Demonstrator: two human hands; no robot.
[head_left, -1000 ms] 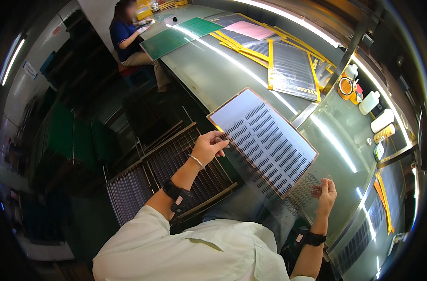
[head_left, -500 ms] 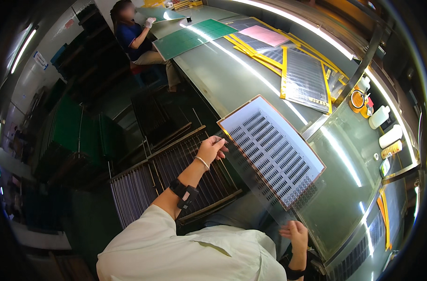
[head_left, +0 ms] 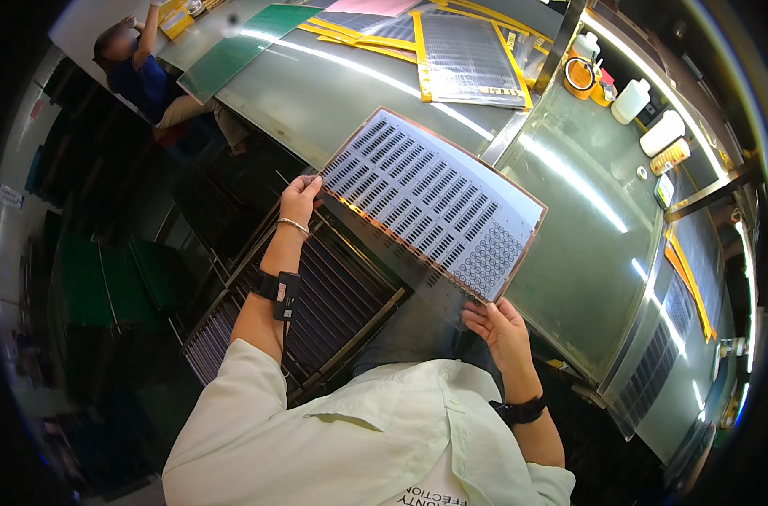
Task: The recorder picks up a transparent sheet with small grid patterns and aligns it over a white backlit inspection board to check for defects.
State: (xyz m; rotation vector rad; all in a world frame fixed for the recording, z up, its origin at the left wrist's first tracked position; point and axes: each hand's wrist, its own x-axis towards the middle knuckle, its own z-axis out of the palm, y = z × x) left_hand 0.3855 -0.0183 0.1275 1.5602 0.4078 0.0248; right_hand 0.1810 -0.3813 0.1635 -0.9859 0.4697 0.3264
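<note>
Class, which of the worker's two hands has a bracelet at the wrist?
The left hand, at the patterned sheet's left corner: a pale bracelet circles its wrist. The right hand shows no bracelet, only a black strap farther up the arm.

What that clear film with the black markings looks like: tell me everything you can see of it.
The clear film looks like thin, see-through plastic, printed with slanting rows of small black bars and, toward its right end, a patch of little circles. It lies over a pale, copper-edged panel and runs past that panel's near edge, where its outline is hard to trace. The left hand pinches at its left end; the right hand is at its near right corner, its grip unclear.
</note>
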